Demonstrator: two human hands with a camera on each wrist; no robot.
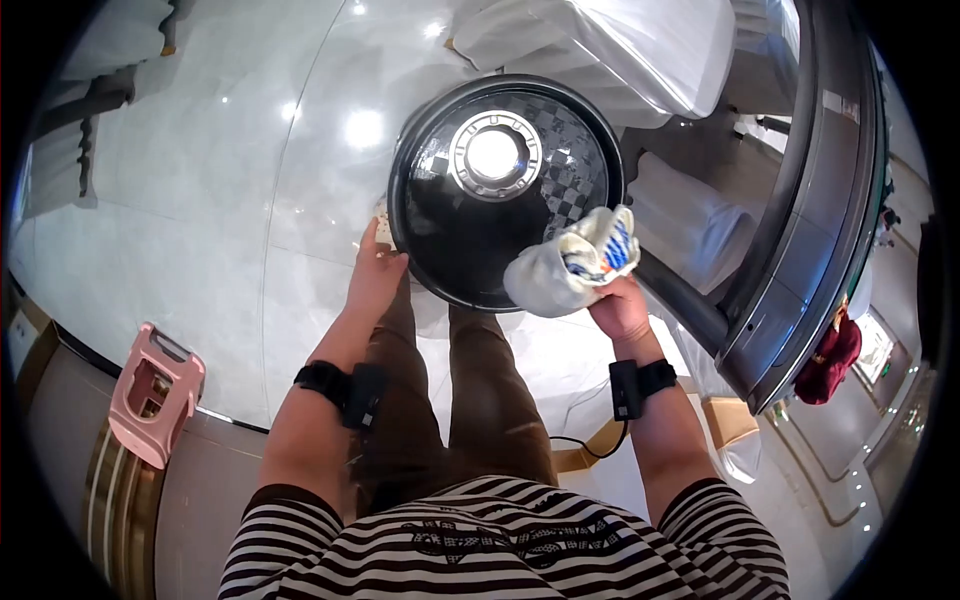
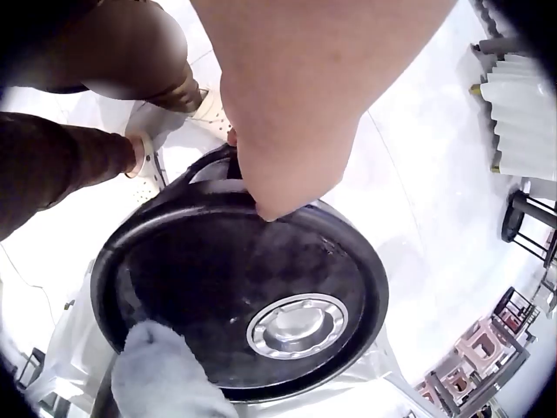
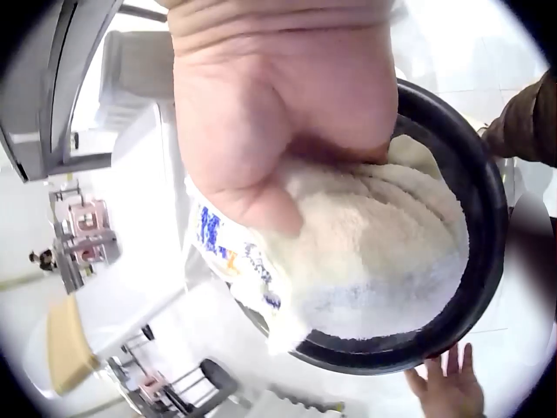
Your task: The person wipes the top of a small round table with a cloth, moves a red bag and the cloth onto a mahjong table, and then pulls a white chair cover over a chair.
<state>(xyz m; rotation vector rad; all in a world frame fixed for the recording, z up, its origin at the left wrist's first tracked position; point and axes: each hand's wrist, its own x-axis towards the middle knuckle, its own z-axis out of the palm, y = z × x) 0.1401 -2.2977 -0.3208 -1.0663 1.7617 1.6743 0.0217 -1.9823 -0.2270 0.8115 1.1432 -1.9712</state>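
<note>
- Grey frame [image 1: 790, 230]: biggest thing, runs along person's R side, beyond the R hand.
- Black round basin [image 1: 450, 235]: in front of the person's legs, raised rim, round so no long axis; silver ring [image 1: 494, 157] toward its far side. Support underneath n/c (not clear).
- White cloth [image 1: 548, 283] w/ blue print: bunched, over basin's near-R edge; long axis approx L–R, L end reaching inward. Cloth-to-basin contact: can't tell.
- R hand [image 1: 622, 312]: clamped on cloth, nearer to it than L. Key relation: ring lies fwd & L of R hand, past the cloth, across bare basin floor.
- L hand [image 1: 379, 272]: fingers apart, nothing gripped, at basin's near-L rim, opp. side from cloth.
</note>
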